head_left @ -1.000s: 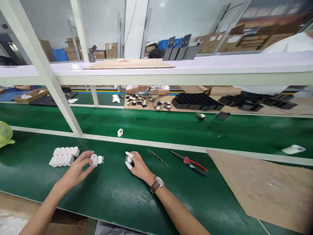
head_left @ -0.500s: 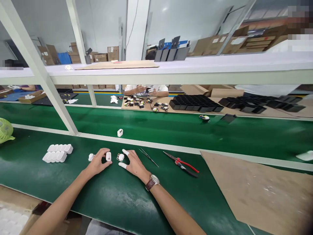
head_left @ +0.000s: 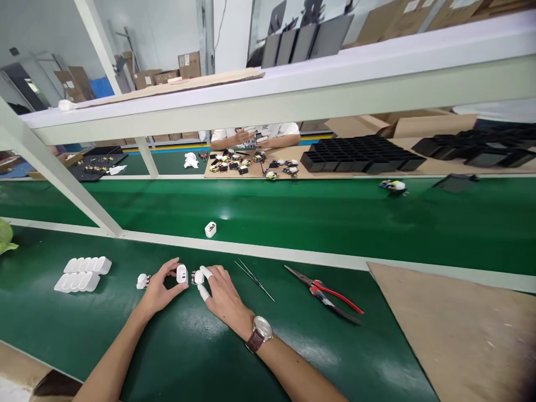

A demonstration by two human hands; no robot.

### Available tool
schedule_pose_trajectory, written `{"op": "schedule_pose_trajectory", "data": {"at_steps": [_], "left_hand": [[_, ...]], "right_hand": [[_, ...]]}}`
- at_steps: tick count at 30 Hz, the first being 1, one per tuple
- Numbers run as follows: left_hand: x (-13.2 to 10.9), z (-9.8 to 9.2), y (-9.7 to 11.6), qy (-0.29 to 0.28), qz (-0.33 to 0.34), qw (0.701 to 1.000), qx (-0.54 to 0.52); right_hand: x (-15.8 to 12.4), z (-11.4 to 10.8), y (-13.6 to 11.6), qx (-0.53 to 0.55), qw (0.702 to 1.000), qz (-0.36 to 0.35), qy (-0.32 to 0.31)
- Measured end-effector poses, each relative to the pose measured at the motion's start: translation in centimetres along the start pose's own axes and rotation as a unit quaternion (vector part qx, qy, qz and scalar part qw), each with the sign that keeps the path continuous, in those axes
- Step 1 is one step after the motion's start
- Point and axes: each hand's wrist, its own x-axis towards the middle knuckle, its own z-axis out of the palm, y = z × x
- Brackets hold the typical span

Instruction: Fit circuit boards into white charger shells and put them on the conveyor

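Note:
My left hand (head_left: pixel 161 288) is closed on a small white plastic charger housing (head_left: pixel 181 273), whose open end faces me. Just right of it, my right hand (head_left: pixel 221 293) pinches a small white-topped circuit assembly (head_left: pixel 198 277) between its thumb and forefinger, both in white finger cots. The two pieces are close together, with a narrow gap between them. Another white circuit assembly (head_left: pixel 143 281) lies on the green table left of my left hand. Farther left stand two rows of white housings (head_left: pixel 77 282).
Tweezers (head_left: pixel 255 281) and red-handled long-nose pliers (head_left: pixel 322 293) lie right of my hands. Brown cardboard (head_left: pixel 456 329) covers the right side. A white housing (head_left: pixel 210 229) sits on the green belt (head_left: pixel 293 223). Across it a co-worker's hands (head_left: pixel 251 135) work behind black trays (head_left: pixel 360 153).
The view has tilted down and shifted. My right thumb and forefinger have closed on the circuit assembly, and it is nearer the housing. The housing has turned so its opening shows more.

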Motion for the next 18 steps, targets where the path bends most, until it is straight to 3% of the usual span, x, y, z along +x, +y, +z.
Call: {"op": "schedule_pose_trajectory", "data": {"at_steps": [6, 12, 18], "left_hand": [[-1.7, -0.5, 0.3, -0.012, -0.005, 0.998, 0.056], [-2.0, -0.4, 1.1, -0.022, 0.042, 0.997, 0.064], [-2.4, 0.2, 1.5, -0.037, 0.098, 0.994, 0.017]], "right_hand": [[0.2, -0.5, -0.4, 0.031, 0.999, 0.021, 0.032], [-0.1, -1.7, -1.2, 0.103, 0.992, 0.012, 0.073], [-1.0, -2.1, -2.7, 0.088, 0.993, -0.045, 0.066]]}}
